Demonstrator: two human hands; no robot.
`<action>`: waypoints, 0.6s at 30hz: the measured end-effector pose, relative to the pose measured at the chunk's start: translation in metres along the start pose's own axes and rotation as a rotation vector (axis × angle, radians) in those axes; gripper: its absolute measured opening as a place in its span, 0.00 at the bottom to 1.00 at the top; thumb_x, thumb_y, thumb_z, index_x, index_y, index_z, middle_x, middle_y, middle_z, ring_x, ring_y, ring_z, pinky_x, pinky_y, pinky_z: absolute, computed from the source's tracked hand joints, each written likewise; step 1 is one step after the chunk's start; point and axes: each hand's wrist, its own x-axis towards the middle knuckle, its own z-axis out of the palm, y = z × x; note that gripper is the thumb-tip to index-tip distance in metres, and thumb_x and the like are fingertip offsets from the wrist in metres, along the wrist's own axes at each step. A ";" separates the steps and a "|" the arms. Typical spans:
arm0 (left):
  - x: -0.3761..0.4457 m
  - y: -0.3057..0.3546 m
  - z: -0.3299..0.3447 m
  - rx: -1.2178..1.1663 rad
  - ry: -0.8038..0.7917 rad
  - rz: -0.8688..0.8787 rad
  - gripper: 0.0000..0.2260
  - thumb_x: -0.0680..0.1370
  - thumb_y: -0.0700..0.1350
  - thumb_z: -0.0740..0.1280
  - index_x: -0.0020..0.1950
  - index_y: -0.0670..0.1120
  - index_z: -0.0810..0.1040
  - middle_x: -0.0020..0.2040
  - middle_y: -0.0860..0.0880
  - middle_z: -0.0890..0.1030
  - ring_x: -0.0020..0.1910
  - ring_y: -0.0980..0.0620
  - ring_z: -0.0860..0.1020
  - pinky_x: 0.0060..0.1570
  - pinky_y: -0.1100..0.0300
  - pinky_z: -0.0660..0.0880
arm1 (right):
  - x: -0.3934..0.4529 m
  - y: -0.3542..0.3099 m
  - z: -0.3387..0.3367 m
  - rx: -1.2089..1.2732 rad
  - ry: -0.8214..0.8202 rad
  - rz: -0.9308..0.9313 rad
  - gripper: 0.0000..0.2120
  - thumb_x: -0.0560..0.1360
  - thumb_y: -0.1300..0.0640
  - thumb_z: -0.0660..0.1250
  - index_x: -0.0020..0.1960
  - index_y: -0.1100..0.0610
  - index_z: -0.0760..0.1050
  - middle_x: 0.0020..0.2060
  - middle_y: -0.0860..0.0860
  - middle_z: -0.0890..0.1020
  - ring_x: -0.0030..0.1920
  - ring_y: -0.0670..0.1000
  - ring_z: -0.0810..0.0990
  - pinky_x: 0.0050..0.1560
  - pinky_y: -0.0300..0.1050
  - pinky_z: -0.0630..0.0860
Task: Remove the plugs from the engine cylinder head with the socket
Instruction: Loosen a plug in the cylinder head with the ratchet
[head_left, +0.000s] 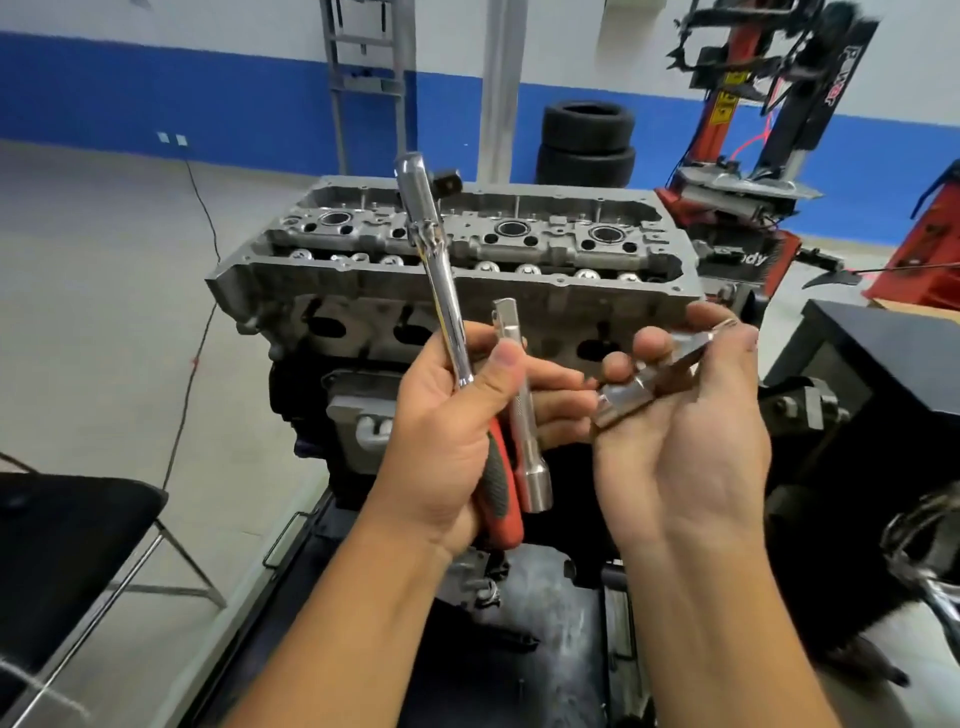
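The grey engine cylinder head (519, 280) sits on top of the engine block in front of me, with round plug wells along its top. My left hand (457, 431) grips a chrome ratchet wrench (434, 265) with a red and grey handle, head pointing up, together with a chrome extension bar (522, 410). My right hand (685, 431) holds a long chrome socket (654, 374) between thumb and fingers, lying slanted just right of the extension bar. Both hands are held in the air in front of the engine.
A black folding chair (67, 561) stands at the lower left. A black cabinet (872, 364) is at the right, with a red tyre machine (753, 156) behind it. Stacked tyres (587, 140) stand by the blue and white wall. A cable (200, 322) runs across the floor.
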 end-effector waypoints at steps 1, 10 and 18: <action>0.000 -0.004 0.004 -0.034 0.014 0.007 0.13 0.78 0.45 0.69 0.56 0.43 0.69 0.42 0.36 0.86 0.38 0.42 0.87 0.37 0.52 0.84 | 0.001 0.000 -0.001 -0.062 -0.021 -0.018 0.13 0.84 0.42 0.59 0.50 0.49 0.75 0.33 0.50 0.76 0.31 0.50 0.71 0.33 0.44 0.67; 0.007 -0.020 0.019 -0.122 0.086 0.105 0.12 0.79 0.42 0.69 0.60 0.42 0.71 0.54 0.35 0.86 0.53 0.39 0.87 0.49 0.52 0.84 | -0.002 0.002 -0.041 -0.887 -0.595 -0.084 0.19 0.73 0.40 0.73 0.34 0.54 0.76 0.24 0.50 0.75 0.26 0.43 0.71 0.29 0.35 0.67; 0.002 -0.014 -0.005 0.226 -0.044 0.039 0.13 0.80 0.40 0.66 0.64 0.48 0.76 0.56 0.40 0.86 0.52 0.43 0.86 0.50 0.52 0.84 | -0.006 -0.005 -0.044 -0.466 -0.462 0.128 0.20 0.71 0.36 0.76 0.40 0.53 0.79 0.29 0.54 0.76 0.21 0.48 0.66 0.24 0.37 0.62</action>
